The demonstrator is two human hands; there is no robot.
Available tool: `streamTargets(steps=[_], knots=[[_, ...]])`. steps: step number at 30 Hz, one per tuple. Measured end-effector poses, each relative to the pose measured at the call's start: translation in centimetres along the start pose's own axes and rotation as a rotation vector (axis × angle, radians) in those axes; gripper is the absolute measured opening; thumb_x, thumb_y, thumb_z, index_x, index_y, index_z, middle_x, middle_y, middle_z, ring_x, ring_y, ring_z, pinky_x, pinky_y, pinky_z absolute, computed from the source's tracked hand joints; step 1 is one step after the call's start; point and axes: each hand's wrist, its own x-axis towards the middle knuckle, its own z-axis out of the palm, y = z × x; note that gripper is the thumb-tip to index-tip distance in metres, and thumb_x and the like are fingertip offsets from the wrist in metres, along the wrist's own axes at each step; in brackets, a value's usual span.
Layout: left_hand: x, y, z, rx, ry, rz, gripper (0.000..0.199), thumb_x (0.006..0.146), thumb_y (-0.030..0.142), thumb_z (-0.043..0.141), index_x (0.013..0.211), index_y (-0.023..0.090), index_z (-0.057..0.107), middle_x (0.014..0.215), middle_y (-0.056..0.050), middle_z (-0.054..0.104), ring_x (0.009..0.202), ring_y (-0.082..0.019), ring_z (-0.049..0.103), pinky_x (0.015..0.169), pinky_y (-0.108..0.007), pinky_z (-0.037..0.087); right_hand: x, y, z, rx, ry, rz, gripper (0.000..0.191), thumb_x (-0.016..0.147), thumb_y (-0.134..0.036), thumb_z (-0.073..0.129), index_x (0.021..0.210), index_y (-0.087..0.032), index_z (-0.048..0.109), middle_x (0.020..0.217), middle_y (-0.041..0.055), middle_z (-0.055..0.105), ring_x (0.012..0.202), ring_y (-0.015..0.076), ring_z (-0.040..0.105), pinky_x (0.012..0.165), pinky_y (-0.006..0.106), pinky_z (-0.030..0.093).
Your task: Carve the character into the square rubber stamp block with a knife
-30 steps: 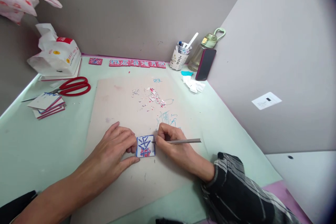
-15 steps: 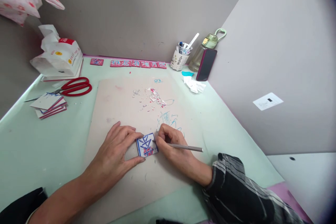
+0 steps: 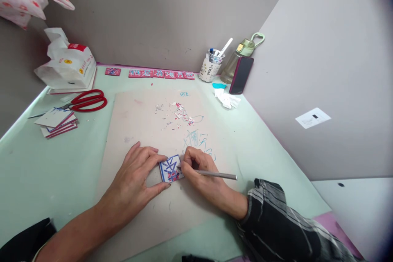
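A small white square tile (image 3: 170,166) lies flat, with blue lines drawn on it and red showing where its surface is cut near the lower edge. My left hand (image 3: 138,170) steadies it, index finger at the top edge and thumb at the bottom corner. My right hand (image 3: 204,172) pinches a craft knife (image 3: 217,175) with a slim grey metal handle like a pen. Its tip meets the tile's right part; the fingers partly cover that side. Under both lies a beige board (image 3: 129,229).
Red and white shavings (image 3: 179,112) lie on the board. Red scissors (image 3: 89,101), stacked white squares (image 3: 57,123) and a tissue pack (image 3: 69,67) are at left. Finished-looking red tiles (image 3: 161,74) line the back. A pen jar (image 3: 211,67), bottle (image 3: 233,63) and phone (image 3: 242,75) stand at back right.
My right hand and the craft knife have shifted slightly left and down over the tile, covering more of its right edge. My left hand stays in place.
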Motion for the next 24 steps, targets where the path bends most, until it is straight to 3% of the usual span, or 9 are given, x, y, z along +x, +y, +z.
streamTargets(steps=[24], knots=[[-0.15, -0.24, 0.46, 0.013, 0.049, 0.035, 0.042, 0.083, 0.028, 0.079, 0.118, 0.027, 0.056, 0.110, -0.002, 0.061, 0.114, -0.028, 0.058, 0.119, -0.062, 0.026, -0.45, -0.17, 0.21, -0.023, -0.027, -0.004, 0.026, 0.086, -0.019, 0.050, 0.066, -0.023, 0.034, 0.063, -0.0056, 0.040, 0.064, 0.0144, 0.036, 0.064, 0.031, 0.027]])
